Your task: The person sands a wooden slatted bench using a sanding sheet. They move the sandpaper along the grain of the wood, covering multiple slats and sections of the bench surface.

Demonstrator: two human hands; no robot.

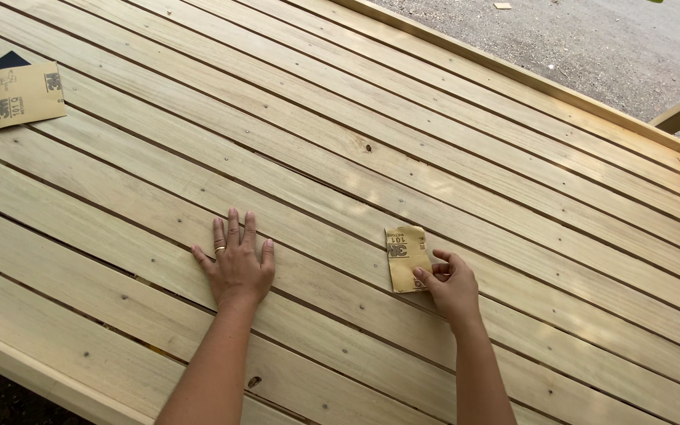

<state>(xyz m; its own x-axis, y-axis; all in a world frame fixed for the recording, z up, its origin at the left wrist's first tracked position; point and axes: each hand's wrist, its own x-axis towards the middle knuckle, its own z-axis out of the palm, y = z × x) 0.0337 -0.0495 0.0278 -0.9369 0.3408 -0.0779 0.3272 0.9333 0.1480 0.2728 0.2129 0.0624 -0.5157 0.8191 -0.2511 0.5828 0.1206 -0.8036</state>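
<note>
From the head camera, looking down, I had both hands on a wide slatted wooden surface (434,157) made of pale planks running on a slant across the view. My left hand (236,264) lay flat and released, fingers spread, palm pressed on a plank, a ring on one finger; it grasped nothing. My right hand (452,285) pinched the lower right corner of a small folded piece of sandpaper (405,256), tan backing upward, which lay flat on the planks just to the right of my left hand and well apart from it.

As to how far the sanding stood, I judged it hard to read: the planks looked evenly pale and fairly smooth all over, with no clear border between rubbed and unrubbed wood and no dust heap that I could make out. The paper rested near the middle of the near half, so I took the work to be under way there, with the far planks and the raised edge rail (529,79) possibly left.

Counting: two hands, both mine; two pieces of sandpaper, the one under my right fingers and a second sheet (24,94) lying untouched at the far left, its dark grit side peeking out behind. Beyond the rail was grey gravel ground (592,39). No other person showed.
</note>
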